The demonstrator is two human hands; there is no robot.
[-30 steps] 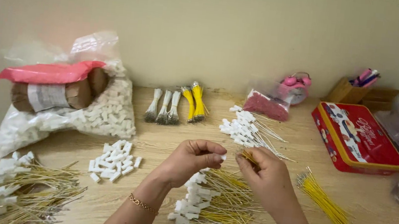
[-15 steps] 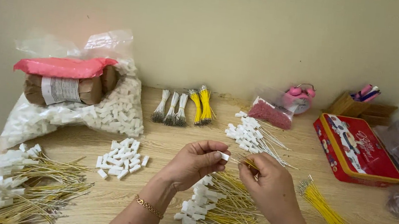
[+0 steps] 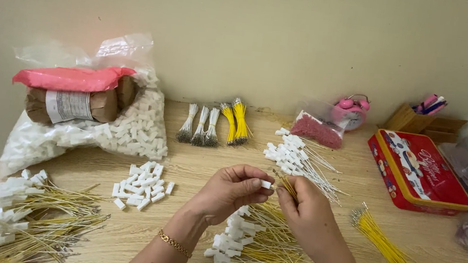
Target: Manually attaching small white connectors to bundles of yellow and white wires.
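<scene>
Pinching a small white plastic connector housing (image 3: 266, 184) between thumb and fingertips, the left hand (image 3: 233, 190) sits just below the middle of the frame, its fingers curled and pressed together around the piece. The right hand (image 3: 304, 205) meets it from the right, fingers closed on a thin yellow wire (image 3: 287, 187) whose end points toward the connector; the two nearly touch, but whether the wire is already inside cannot be told.

Directly beneath both hands, at the bottom centre, lies a heap of finished yellow wires with white plugs (image 3: 250, 249). A similar, larger heap (image 3: 27, 220) fills the lower left corner. Between them, left of centre, rests a small scatter of loose white housings (image 3: 141, 184). In the upper left, a clear plastic bag of white housings (image 3: 101, 129) carries a brown paper roll with a pink wrapper (image 3: 75, 94) on top.

Along the back wall, near the centre, stand tied bundles of grey and yellow wires (image 3: 214, 125). Right of centre lies a pile of white wires with white plugs (image 3: 300, 159), and a loose bundle of bare yellow wires (image 3: 382, 240) sits at lower right, near a red rectangular tin (image 3: 418, 174). All of it rests on a pale wooden table (image 3: 195, 168).
</scene>
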